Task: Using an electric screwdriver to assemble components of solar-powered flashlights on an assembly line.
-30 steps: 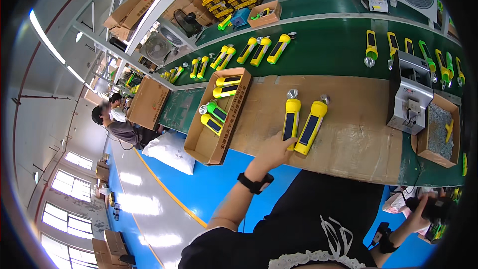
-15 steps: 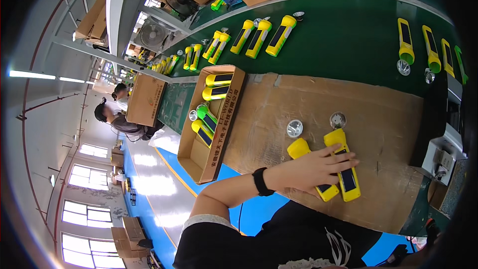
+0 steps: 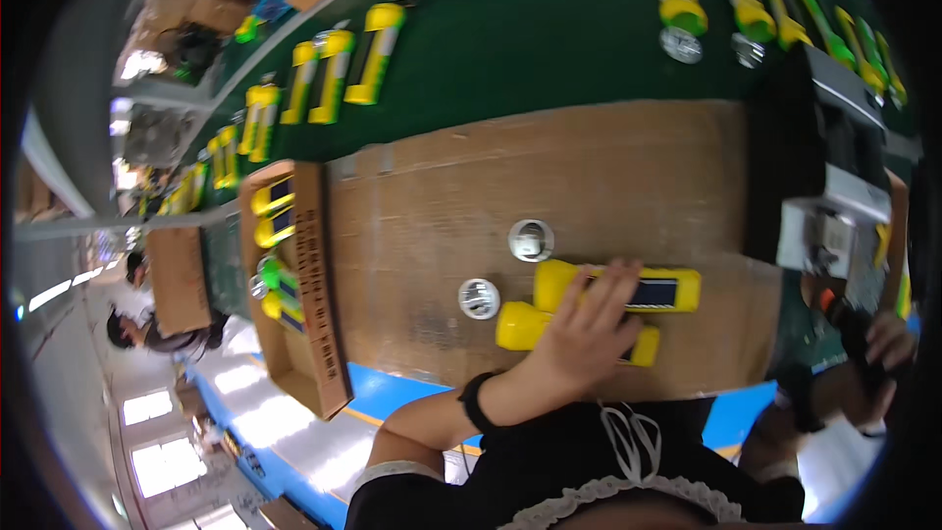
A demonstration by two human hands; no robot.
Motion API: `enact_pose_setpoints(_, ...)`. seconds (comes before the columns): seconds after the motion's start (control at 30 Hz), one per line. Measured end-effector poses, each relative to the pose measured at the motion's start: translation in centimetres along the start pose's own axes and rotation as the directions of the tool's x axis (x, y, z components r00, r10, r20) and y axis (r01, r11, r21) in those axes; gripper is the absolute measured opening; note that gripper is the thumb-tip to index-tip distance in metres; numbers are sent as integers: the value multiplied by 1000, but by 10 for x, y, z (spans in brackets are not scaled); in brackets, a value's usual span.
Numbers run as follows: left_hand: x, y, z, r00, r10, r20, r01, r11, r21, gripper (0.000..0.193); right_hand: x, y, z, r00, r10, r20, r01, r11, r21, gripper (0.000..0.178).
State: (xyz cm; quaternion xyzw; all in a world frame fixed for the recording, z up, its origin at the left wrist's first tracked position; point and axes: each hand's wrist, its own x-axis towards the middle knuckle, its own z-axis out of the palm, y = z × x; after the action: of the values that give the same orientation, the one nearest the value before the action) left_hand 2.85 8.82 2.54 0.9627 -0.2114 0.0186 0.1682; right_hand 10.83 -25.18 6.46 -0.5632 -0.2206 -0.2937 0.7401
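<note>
Yellow flashlights [image 3: 672, 291] lie side by side beneath the left fingers [image 3: 601, 296], draped across them, whether clamped I cannot tell, while the right fingers [image 3: 889, 342] wrap round a black tool [image 3: 854, 330] and silver reflectors [image 3: 480, 299] sit leftward of the left fingers.

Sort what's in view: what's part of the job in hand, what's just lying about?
Seemingly in the job:
two yellow flashlights under the left hand
two round silver reflectors near their heads
dark handheld tool in the right hand
cardboard sheet

Seemingly just lying about:
open carton
flashlights on the green bench
silver-and-black machine
</note>
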Motion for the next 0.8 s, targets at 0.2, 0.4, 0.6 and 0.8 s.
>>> enact_pose_setpoints(0.2, -18, 8, -15, 996, -90, 12, 89, 995, 33, 54, 21, 14, 68, 990, -53, 129, 53, 999, 4, 59)
enact_pose_setpoints(0.4, -25, 31, -9, 987, -160, -17, 159, 987, -34, 50, 28, 4, 66, 990, -74, 121, 70, 997, 34, 62)
enact_pose_setpoints(0.6, -22, 55, 18, 986, -127, -110, 110, 983, -146, 46, 44, 8, 77, 993, -62, 101, 69, 996, -62, 59)
enact_pose_setpoints(0.8, -16, 69, 29, 982, -118, -151, 91, 981, -174, 45, 58, 4, 94, 984, 145, 106, -118, 966, -229, 51)
